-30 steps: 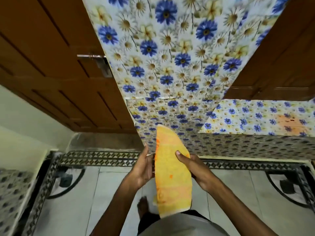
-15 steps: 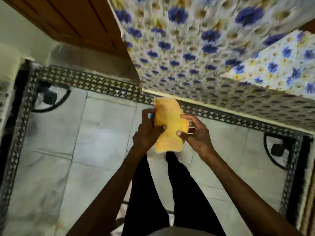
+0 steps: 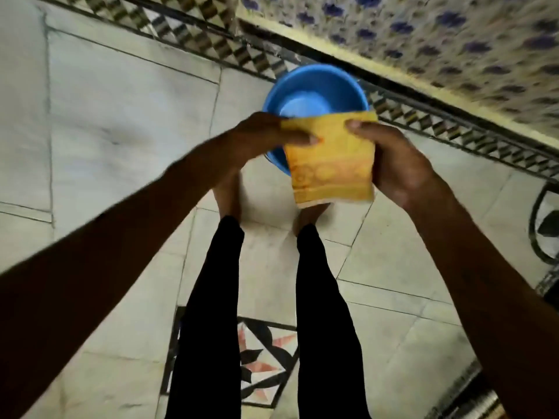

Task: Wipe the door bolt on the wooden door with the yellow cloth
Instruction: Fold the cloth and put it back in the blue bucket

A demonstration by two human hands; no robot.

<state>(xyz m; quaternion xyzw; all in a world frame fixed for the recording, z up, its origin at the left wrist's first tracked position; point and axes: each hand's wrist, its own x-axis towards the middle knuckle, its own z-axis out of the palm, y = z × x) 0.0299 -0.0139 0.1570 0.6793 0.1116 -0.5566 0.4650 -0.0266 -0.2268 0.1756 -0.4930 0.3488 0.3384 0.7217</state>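
Observation:
A folded yellow cloth hangs between my two hands, above the floor. My left hand grips its upper left edge with the thumb across the front. My right hand grips its upper right corner and right side. The cloth hangs over the near rim of a blue plastic basin that stands on the floor. The wooden door and its bolt are out of view.
My legs in black trousers and bare feet stand on pale marble floor tiles. A black-and-white patterned floor border runs diagonally. A floral-covered surface fills the upper right. A star floor inlay lies between my legs.
The view has tilted down from the door to the floor; door and bolt left the frame and the blue basin came into view. The long cloth is now folded shorter, still in both hands.

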